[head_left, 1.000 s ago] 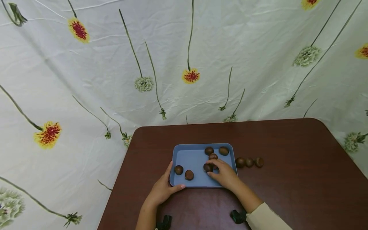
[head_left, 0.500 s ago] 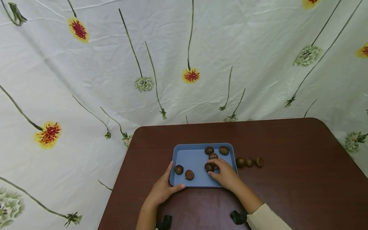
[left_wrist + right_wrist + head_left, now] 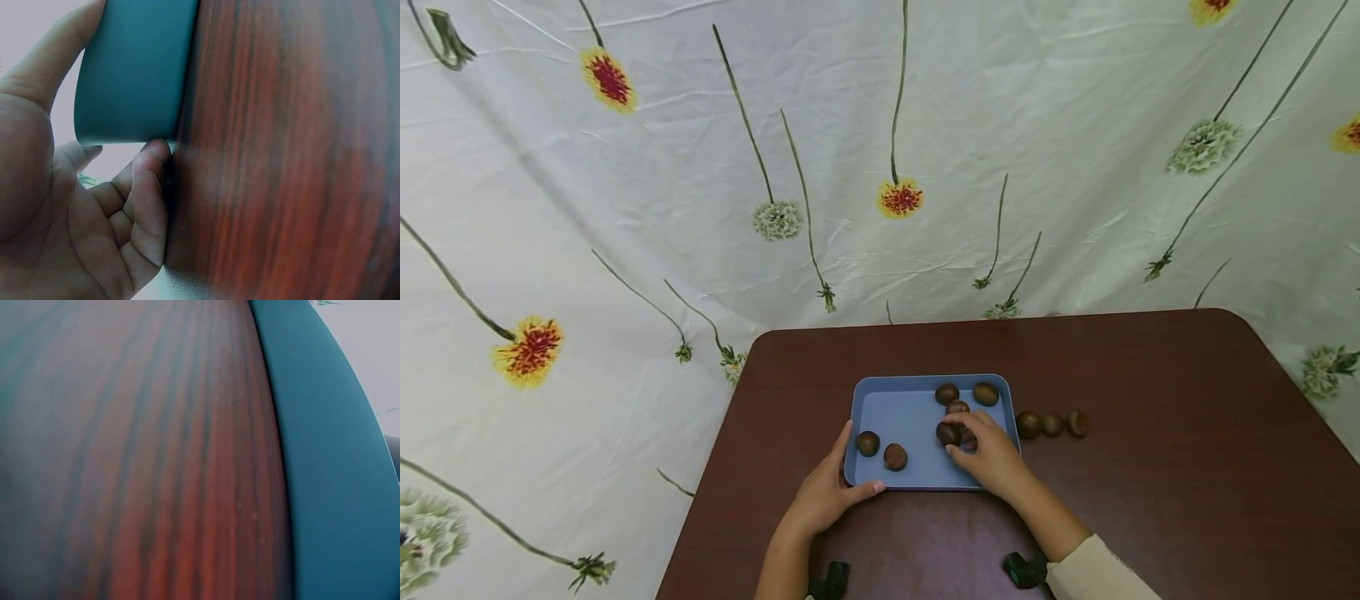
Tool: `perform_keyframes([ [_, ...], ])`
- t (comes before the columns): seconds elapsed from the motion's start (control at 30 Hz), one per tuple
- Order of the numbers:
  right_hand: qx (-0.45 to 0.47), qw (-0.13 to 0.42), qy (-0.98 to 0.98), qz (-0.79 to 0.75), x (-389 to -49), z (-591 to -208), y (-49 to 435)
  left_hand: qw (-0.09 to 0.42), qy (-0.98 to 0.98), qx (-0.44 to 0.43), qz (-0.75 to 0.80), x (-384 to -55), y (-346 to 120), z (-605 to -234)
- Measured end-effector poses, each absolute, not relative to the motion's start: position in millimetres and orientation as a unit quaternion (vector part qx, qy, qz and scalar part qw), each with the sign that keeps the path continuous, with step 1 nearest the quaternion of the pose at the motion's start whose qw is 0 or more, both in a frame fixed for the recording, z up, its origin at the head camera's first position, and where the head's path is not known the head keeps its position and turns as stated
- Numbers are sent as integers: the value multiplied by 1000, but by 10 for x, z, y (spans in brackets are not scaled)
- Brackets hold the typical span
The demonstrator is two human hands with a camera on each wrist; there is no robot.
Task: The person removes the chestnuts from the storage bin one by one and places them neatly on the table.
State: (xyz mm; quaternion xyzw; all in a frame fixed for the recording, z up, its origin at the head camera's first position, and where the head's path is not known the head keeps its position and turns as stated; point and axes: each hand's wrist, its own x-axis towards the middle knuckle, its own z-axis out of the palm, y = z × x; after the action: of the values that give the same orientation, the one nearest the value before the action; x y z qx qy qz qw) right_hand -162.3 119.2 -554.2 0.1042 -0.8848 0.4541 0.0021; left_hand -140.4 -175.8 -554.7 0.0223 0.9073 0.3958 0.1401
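A shallow blue tray (image 3: 898, 412) with several brown chestnuts lies on the table. My right hand (image 3: 992, 458) reaches over its right side and pinches one chestnut (image 3: 949, 433) between thumb and fingertips. Another chestnut (image 3: 969, 440) sits partly hidden beneath those fingers. My left hand (image 3: 823, 492) holds the tray's near left corner, its thumb at the front rim and fingers along the left side. In the left wrist view, the lower fingers (image 3: 149, 200) curl against the tray wall (image 3: 134, 81). The right wrist view shows the tray's side wall (image 3: 337, 456) but not the hand.
Three chestnuts (image 3: 1052, 424) stand in a row on the brown table (image 3: 1187, 458), just right of the tray. Inside the tray, two chestnuts lie near the left hand and others near the back right. A flowered cloth (image 3: 835, 158) hangs behind the table.
The chestnut in my right hand has shifted slightly right and up within the fingers, and the one beneath them shows more now. My left hand and the tray have stayed put.
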Motion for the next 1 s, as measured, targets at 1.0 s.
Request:
perform_keyframes([
  [1.0, 101, 76, -842, 524, -1405, -5442, 1475, 147, 903, 21, 403, -1396, -1767, -5548],
])
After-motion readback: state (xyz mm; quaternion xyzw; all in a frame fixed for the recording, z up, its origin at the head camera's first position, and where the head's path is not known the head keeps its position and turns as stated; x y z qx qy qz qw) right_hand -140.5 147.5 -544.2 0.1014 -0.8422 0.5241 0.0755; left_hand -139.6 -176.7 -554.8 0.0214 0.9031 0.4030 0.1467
